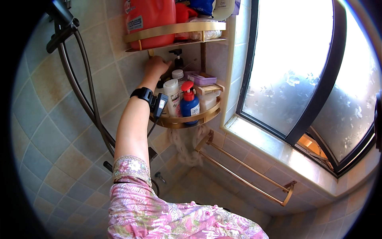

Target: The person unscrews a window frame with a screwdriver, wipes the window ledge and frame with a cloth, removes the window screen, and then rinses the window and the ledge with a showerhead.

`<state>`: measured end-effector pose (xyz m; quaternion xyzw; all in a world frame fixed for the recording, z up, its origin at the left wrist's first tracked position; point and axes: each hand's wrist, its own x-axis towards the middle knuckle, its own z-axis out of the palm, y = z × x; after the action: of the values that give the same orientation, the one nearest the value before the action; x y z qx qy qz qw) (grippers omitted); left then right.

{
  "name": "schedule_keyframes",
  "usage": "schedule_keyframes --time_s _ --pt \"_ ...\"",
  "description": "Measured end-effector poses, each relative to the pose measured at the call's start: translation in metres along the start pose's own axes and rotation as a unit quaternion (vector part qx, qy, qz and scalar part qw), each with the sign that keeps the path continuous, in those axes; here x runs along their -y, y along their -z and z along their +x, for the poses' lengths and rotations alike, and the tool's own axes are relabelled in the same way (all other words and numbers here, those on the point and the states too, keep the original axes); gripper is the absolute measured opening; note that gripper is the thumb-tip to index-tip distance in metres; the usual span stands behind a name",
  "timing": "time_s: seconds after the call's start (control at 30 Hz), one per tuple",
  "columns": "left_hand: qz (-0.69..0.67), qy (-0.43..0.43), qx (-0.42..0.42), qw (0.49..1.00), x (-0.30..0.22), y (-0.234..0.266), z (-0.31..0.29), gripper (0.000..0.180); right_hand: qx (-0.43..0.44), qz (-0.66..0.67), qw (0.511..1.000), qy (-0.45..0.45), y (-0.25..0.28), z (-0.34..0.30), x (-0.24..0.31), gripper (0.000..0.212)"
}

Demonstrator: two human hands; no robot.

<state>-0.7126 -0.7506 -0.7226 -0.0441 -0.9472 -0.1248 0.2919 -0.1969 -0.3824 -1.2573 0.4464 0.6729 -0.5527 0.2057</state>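
My left hand [156, 66] reaches up into the back of the lower gold corner shelf [199, 116], its fingers curled down behind the bottles. It is next to a black pump dispenser [178, 59] and just above a white bottle [173, 97]. What the fingers close on is hidden. A black wristband [142, 94] with a small device hanging from it sits on that wrist. A blue bottle with a red pump [190, 104] and a purple box [203, 79] also stand on this shelf. My right hand is out of view.
The upper gold shelf [175, 28] holds a red detergent jug [151, 16] and other packs. A shower hose [85, 79] hangs on the tiled wall at left. A white mesh sponge [185, 147] dangles under the shelf beside a gold towel rail [246, 171]. A frosted window [294, 59] fills the right.
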Motion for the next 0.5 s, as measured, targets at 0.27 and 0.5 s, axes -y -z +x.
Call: schedule_keyframes --time_s 0.27,0.5 --pt "-0.178 -0.041 -0.149 0.972 0.014 0.010 -0.020 0.026 0.016 -0.020 1.000 0.011 0.008 0.001 0.003 0.018" --pt "-0.343 -0.081 -0.209 0.912 0.026 0.029 -0.082 0.020 0.032 -0.050 0.998 0.023 0.021 -0.001 0.005 0.019"
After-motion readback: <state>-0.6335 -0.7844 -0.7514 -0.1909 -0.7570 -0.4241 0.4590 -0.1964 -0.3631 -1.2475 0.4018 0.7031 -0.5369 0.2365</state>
